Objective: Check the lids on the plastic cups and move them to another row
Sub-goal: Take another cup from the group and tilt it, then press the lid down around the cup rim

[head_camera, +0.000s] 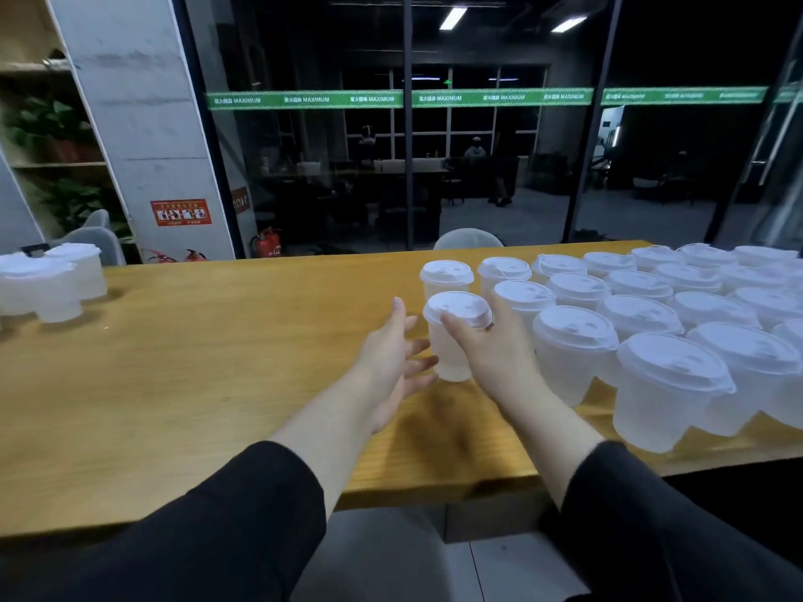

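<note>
Right hand (486, 341) grips lidded cup (452, 341); left hand (397, 358) open.

An office or shared workspace after dark, seen from a seat at a long wooden worktop (226, 341).

A floor-to-ceiling glass partition (499, 167) with dark frames and a green safety band (304, 99) printed with "MAXIMUM" divides this room from a dim hall with desks, chairs and ceiling strip lights (452, 17). A bare concrete pillar (143, 123) carries a red fire-safety notice (180, 212), with fire extinguishers (266, 242) standing at its foot. At left, open wooden shelving (39, 102) holds potted green plants (48, 128), and pale moulded chairs (93, 239) sit along the far side of the worktop.
</note>
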Tool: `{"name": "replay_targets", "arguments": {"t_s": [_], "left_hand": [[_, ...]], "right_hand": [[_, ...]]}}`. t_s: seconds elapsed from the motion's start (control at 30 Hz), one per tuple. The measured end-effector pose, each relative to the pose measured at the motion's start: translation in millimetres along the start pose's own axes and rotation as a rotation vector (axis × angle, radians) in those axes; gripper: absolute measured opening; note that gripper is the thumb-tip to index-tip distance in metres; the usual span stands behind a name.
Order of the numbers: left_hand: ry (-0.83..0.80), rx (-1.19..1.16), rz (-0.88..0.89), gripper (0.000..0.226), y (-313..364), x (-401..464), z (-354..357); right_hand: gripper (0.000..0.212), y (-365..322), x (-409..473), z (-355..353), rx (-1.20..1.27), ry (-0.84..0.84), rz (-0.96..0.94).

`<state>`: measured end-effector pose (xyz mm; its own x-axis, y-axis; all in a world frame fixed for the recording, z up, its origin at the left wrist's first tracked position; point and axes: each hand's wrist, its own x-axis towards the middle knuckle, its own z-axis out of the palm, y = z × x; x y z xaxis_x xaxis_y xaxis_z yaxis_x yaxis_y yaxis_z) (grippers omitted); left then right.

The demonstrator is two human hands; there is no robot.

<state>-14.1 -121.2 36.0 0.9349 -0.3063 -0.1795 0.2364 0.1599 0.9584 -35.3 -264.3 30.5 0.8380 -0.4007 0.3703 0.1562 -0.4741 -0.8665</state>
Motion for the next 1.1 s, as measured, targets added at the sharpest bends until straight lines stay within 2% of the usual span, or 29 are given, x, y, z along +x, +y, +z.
{"name": "replay_targets", "arguments": {"t_s": [0.1, 0.23, 0.37, 0.47, 0.57, 0.63, 0.73, 0.87, 1.1], "left_hand": [[0.011, -0.023, -0.002, 0.070, -2, 2, 6], [0.036, -0.066, -0.012, 0.069, 1, 7, 16], [0.019, -0.069, -0.005, 0.070, 5, 13, 21], [-0.031, -0.032, -0.005, 0.073, 4, 15, 19], [0.002, -0.014, 0.025, 0.071, 5, 12, 5], [0.068, 0.004, 0.074, 0.067, 8, 7, -14], [0.188, 0.030, 0.162, 0.061, 22, -2, -59], [0.389, 0.082, 0.223, 0.055, 49, -15, -155], [0.924, 0.153, 0.372, 0.043, 76, -57, -346]], "right_hand": [[0.024, 14, -21, 4, 0.152, 0.095, 0.042], [0.045, 14, -27, 7, 0.284, 0.055, 0.142], [0.032, 2, -18, 2, 0.410, 0.024, 0.239], [0.035, -2, -20, -4, 0.511, -0.014, 0.316], [0.032, -4, -29, -4, 0.566, 0.016, 0.341], [0.029, -8, -32, 2, 0.590, 0.008, 0.328], [0.036, -30, -31, 29, 0.651, -0.122, 0.300], [0.034, -69, -22, 93, 0.673, -0.316, 0.260], [0.025, -134, -24, 240, 0.582, -0.587, 0.175]]}}
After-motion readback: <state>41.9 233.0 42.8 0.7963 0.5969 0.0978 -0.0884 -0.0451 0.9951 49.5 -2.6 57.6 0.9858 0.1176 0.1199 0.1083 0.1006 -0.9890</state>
